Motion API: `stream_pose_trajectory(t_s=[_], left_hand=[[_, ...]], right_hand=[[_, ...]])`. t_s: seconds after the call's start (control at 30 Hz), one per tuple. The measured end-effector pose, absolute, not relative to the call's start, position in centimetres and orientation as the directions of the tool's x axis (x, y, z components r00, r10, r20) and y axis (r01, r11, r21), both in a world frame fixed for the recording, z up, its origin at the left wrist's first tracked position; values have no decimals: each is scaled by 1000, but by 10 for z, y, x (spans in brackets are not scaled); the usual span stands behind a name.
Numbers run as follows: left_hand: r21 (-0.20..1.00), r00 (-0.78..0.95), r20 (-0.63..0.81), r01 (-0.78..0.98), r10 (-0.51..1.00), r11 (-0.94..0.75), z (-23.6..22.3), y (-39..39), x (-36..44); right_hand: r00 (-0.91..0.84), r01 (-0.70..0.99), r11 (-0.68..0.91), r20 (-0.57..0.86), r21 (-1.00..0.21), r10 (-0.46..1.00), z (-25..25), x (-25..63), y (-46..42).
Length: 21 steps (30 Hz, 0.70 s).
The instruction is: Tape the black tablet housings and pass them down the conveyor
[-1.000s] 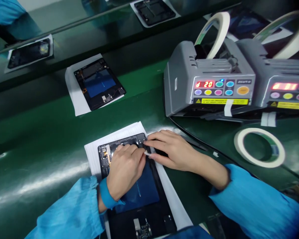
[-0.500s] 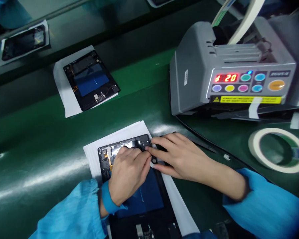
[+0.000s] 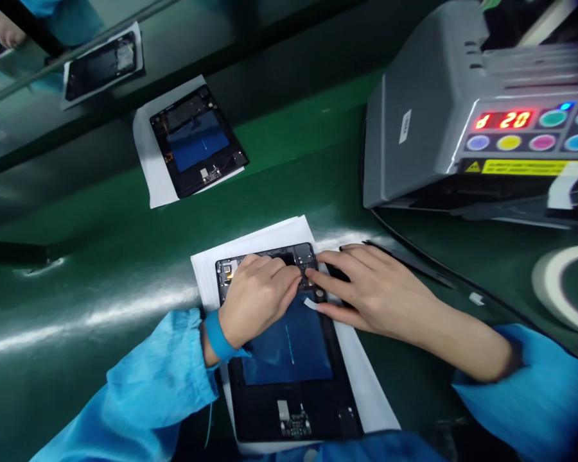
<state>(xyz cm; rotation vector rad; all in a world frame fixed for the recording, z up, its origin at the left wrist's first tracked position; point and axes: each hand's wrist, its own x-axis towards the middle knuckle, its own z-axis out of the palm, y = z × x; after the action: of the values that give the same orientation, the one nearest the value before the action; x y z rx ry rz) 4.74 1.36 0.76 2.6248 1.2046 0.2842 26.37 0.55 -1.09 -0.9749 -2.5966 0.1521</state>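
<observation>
An opened tablet (image 3: 289, 417), with its inner parts and a blue battery (image 3: 293, 350) showing, lies on white paper (image 3: 390, 410). My left hand (image 3: 262, 295) rests over the tablet's upper part, thumb and fingers pinched together; whatever is between the fingertips is hidden. Just right of it, my right hand (image 3: 366, 285) has its fingers spread, with fingertips touching the tablet's upper right corner area. A short white strip (image 3: 311, 303) clings at the tip of its thumb, above the battery's edge.
A grey tape dispenser (image 3: 424, 122) with a lit display stands at right. Near it are a tape roll (image 3: 559, 289), a black cable (image 3: 486, 314) and a slim dark tool (image 3: 433, 273). A second opened tablet (image 3: 202, 141) lies farther back. Another person's hand (image 3: 9, 29) shows at upper left.
The view has shifted, so the dispenser sits farther right and more of the tablet's lower end shows. Both hands stay at its upper part. The white strip at my right thumb is more visible.
</observation>
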Motion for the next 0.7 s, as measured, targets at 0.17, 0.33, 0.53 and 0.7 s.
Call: stream_pose_trajectory(t_s=[0.17, 0.33, 0.53, 0.7], left_hand=[[360, 624, 66, 713, 779, -602, 4, 16, 47], [374, 635, 68, 699, 770, -610, 3, 16, 46], [367, 640, 69, 697, 765, -616, 2, 17, 46], [363, 642, 79, 694, 762, -622, 0, 17, 45]], right_hand=[[-690, 623, 750, 295, -221, 661, -10, 264, 3], [-692, 624, 739, 258, -254, 674, -11, 265, 3], [-712, 626, 747, 227, -226, 665, -9, 264, 2], [-668, 640, 723, 278, -260, 691, -3, 258, 1]])
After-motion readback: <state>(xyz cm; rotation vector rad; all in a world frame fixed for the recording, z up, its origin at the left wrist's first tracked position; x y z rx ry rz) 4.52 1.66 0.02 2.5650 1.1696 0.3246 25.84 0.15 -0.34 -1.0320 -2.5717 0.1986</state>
